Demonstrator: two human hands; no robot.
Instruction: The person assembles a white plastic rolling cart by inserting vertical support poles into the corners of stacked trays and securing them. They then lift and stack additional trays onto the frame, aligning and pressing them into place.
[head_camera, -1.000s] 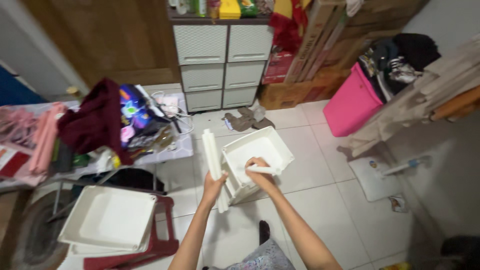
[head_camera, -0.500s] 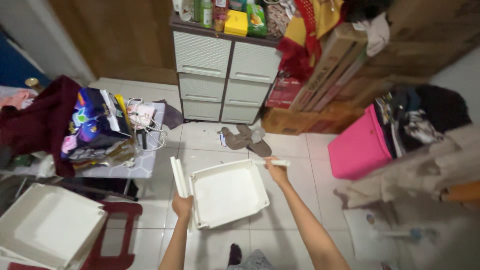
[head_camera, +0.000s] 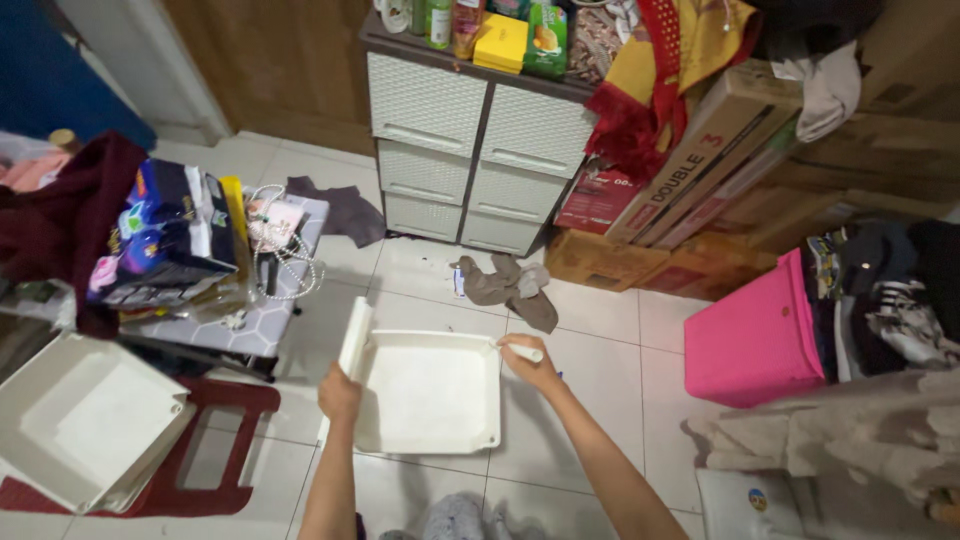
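Floor tiles (head_camera: 600, 330), pale and glossy, take up the middle, with open room ahead of the hands and to their right up to the pink box. Against the far wall stands a white woven-front drawer cabinet (head_camera: 470, 150); on its top sit a flat yellow carton (head_camera: 502, 42) and an upright green carton (head_camera: 546, 38). Leaning beside it on the right is a long brown cardboard box with red print (head_camera: 700, 150), with a red package (head_camera: 592, 198) at its foot. Right of centre, a bright pink plastic storage box (head_camera: 755, 335) stands on the floor. At the lower left, a stack of white plastic trays (head_camera: 85, 420) rests on a dark red plastic stool (head_camera: 225, 450). Above that, a low grey tabletop (head_camera: 262, 322) carries a blue and purple printed package (head_camera: 160, 235), standing up near its left edge.

Now the hands: a white rectangular plastic drawer (head_camera: 428, 390) hangs low over the tiles, open side up, front panel on the left. The left hand (head_camera: 338, 392) has its grip clamped on the left edge just below that panel. The right hand (head_camera: 524, 358) has its grip closed on the far right corner rim. A crumpled grey-brown cloth (head_camera: 512, 285) lies on the floor just beyond the drawer's far edge.
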